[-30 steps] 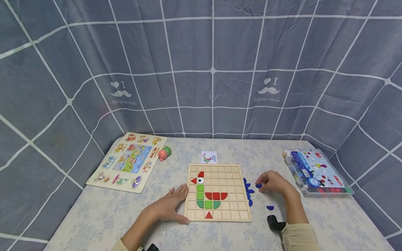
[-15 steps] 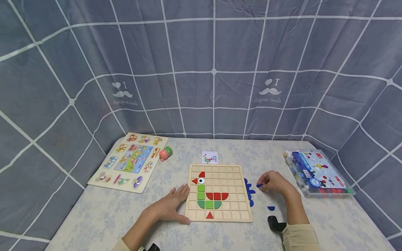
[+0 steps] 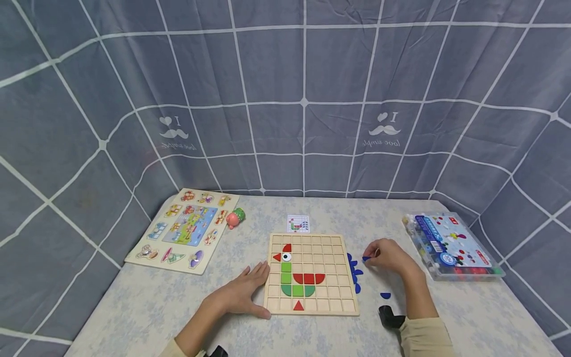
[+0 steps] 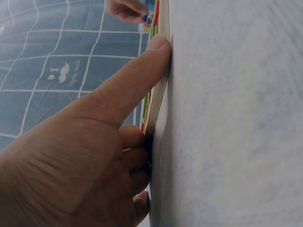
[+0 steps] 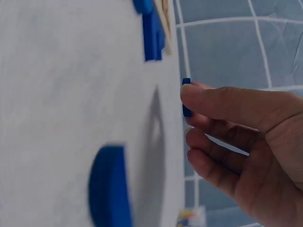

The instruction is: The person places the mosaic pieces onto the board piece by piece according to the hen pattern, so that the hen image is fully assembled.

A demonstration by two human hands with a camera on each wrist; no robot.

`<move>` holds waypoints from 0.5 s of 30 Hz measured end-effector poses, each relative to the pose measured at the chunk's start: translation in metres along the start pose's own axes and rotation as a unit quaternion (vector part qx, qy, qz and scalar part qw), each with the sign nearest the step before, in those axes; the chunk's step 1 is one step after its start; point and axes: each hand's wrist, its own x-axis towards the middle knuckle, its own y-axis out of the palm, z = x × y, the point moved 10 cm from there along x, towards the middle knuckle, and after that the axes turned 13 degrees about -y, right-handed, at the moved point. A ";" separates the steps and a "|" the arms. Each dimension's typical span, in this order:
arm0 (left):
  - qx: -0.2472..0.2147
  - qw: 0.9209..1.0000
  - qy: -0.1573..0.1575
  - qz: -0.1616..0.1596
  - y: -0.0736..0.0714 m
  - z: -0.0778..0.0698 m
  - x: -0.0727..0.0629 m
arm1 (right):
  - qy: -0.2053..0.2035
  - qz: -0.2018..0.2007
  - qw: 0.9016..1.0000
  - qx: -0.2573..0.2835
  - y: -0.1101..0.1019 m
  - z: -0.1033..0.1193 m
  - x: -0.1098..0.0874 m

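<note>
My right hand [image 3: 389, 255] pinches a blue half-round piece [image 5: 186, 98] between thumb and fingers, raised off the table to the right of the wooden grid board [image 3: 330, 300]. With fingers spread, my left hand [image 3: 241, 292] rests along the board's left edge, its thumb [image 4: 142, 71] against the rim. On the grid lie red, green and white pieces in a bird shape, including a round eye piece [image 3: 286, 257] and a red triangle [image 3: 298, 306]. Several blue pieces [image 3: 354, 271] lie by the board's right edge. Another blue half-round piece [image 3: 385, 295] lies apart, nearer the right wrist.
A small picture card [image 3: 298, 223] lies behind the board. At the left sit a picture puzzle board [image 3: 134, 258] and a pink and green toy [image 3: 235, 218]. A clear plastic box [image 3: 452, 246] of colourful parts stands at the right. A grid-patterned curtain [image 3: 303, 124] hangs behind.
The right hand has lifted slightly, and the blue half-round piece in its fingers has moved up and a little left. The left hand stays in place at the board.
</note>
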 end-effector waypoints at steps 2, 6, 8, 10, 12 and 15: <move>0.001 1.000 0.000 0.000 0.000 0.000 0.000 | -0.014 0.000 1.000 -0.005 0.001 0.012 0.003; 0.002 1.000 -0.001 0.002 0.000 0.000 -0.001 | -0.047 0.016 0.999 -0.015 0.011 0.041 0.011; 0.002 1.000 0.000 0.002 0.000 -0.001 -0.001 | -0.067 0.028 0.997 -0.014 0.019 0.055 0.016; 0.004 1.000 0.001 0.000 0.000 -0.002 -0.001 | -0.087 0.037 0.995 -0.013 0.028 0.067 0.020; 0.006 1.000 0.003 -0.001 0.000 -0.003 -0.002 | -0.107 0.046 0.993 -0.013 0.036 0.078 0.025; 0.007 1.000 0.002 -0.002 0.001 -0.003 -0.002 | -0.131 0.062 0.989 -0.019 0.049 0.088 0.030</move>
